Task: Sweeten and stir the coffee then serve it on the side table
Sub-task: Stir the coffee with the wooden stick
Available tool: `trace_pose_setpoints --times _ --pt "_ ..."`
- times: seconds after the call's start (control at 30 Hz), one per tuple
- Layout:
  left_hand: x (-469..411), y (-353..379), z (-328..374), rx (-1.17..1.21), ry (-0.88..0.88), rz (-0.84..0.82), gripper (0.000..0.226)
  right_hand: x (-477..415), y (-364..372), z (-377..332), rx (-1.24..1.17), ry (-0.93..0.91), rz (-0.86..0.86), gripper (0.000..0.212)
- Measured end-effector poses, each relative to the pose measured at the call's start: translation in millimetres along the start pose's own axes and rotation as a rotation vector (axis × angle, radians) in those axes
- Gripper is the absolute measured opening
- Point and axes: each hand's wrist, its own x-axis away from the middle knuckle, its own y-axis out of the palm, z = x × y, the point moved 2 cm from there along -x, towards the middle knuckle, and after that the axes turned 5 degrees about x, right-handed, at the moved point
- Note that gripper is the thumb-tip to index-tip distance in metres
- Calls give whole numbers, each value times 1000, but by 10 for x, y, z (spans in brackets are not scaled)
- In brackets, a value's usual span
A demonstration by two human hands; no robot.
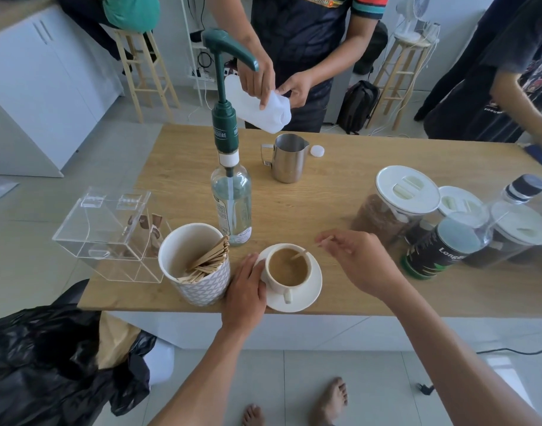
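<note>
Careful: your right hand [358, 259] pinches thin wooden stir stick [300, 254] in full white ceramic coffee cup [289, 269]; left hand [246, 285], fingers together, braces white saucer [314, 289]. Hard stirring slops coffee; cup sits near table's near edge.

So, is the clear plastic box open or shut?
Open. The lid of the clear plastic box is tilted up and back, leaving its top uncovered.

Informal coffee-making station in a tiled, white-walled room, possibly an office or studio. A wooden table [340, 210] carries a syrup pump bottle [231, 207], steel milk jug [286, 158], lidded jars of ground coffee [395, 207], and a cup of wooden stirrers [194, 262]. Wooden stools [143, 69], white cabinets [39, 96] and a backpack [357, 107] surround it.
</note>
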Motion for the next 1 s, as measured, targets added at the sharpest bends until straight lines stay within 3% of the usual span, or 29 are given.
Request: trace_pose_setpoints --times 0.13,0.37,0.57,0.67,0.77,0.9,1.0 --pt "0 8 -4 -2 14 -1 50 154 58 -151 75 -107 -144 17" --pt "8 -17 12 -16 18 6 51 4 -8 -107 179 -120 91 19" --pt "17 -17 23 -20 20 4 50 8 127 -213 57 -154 -110 19" --pt "10 -23 35 -14 19 6 51 -23 49 -137 171 -109 -43 19" --pt "11 -22 18 -20 19 4 50 -60 13 -159 122 -123 41 20" --pt "4 -18 25 -20 19 -2 52 -34 68 -213 25 -135 -70 18" --pt "6 -19 27 -25 19 0 52 -48 10 -170 145 -114 3 17"
